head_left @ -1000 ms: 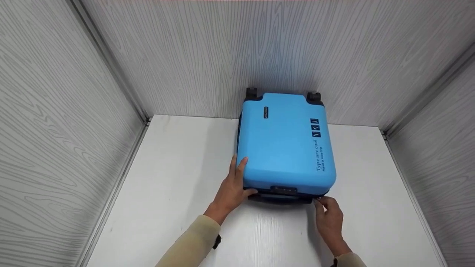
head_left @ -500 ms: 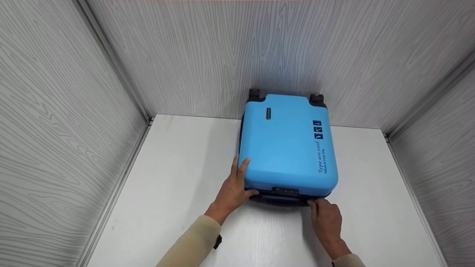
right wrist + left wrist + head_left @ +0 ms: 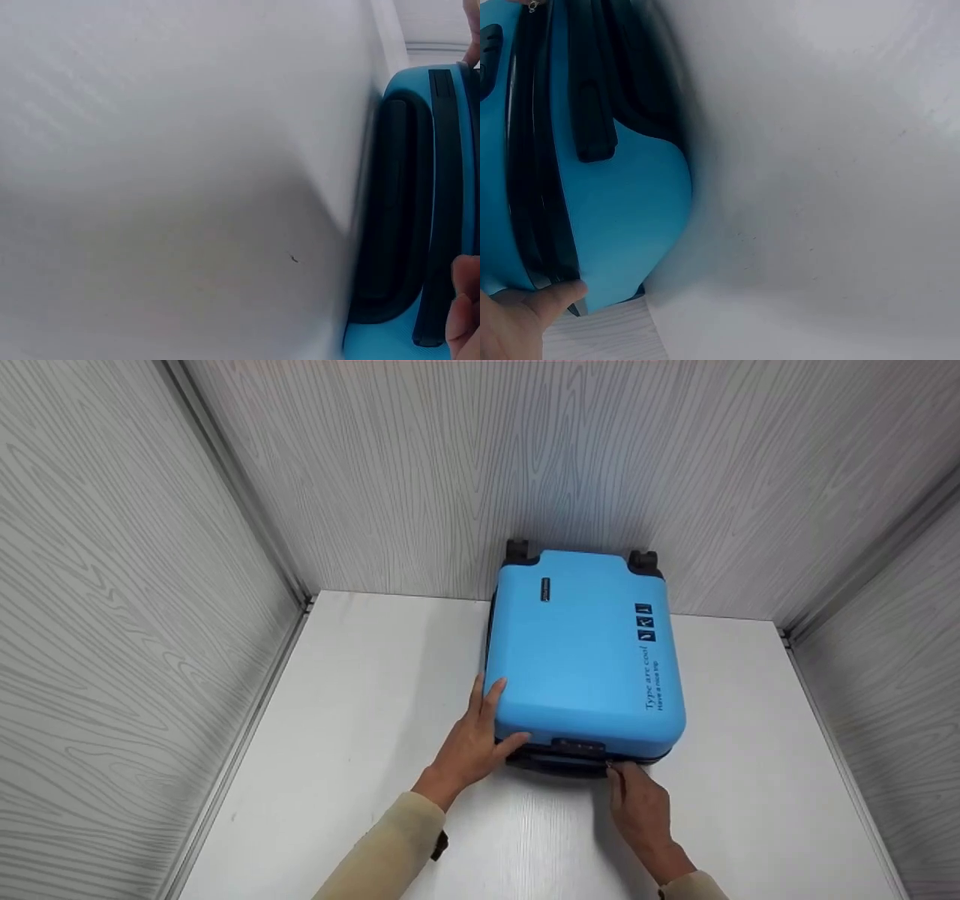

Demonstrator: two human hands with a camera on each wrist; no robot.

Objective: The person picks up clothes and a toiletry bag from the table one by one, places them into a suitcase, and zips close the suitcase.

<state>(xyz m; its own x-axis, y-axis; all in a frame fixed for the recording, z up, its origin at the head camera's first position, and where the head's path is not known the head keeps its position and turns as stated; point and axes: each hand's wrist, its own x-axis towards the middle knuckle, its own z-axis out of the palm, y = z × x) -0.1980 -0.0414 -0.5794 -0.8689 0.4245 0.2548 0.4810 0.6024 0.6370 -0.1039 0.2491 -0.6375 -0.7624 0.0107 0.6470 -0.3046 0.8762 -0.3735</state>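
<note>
A light blue hard-shell suitcase (image 3: pixel 577 652) lies flat, its wheels toward the back wall and its black handle (image 3: pixel 592 120) side facing me. My left hand (image 3: pixel 466 748) rests on its near left corner, fingers fairly straight along the side and thumb across the front edge. At the front seam, right of the combination lock (image 3: pixel 577 747), my right hand (image 3: pixel 643 804) pinches a small metal zipper pull (image 3: pixel 532 7). Most of the pull is hidden behind the fingertips. In the right wrist view, those curled fingers (image 3: pixel 466 300) sit at the seam beside the handle.
The suitcase lies on a white tabletop (image 3: pixel 360 697). Wood-grain panels enclose it: a back wall (image 3: pixel 390 472) close behind the wheels (image 3: pixel 517 550), and side walls at left (image 3: pixel 90 585) and right (image 3: pixel 900 660).
My right hand has moved leftward along the front seam, from the near right corner toward the lock. The left hand stays at its corner, its thumb slightly raised. The suitcase shifts slightly right in view.
</note>
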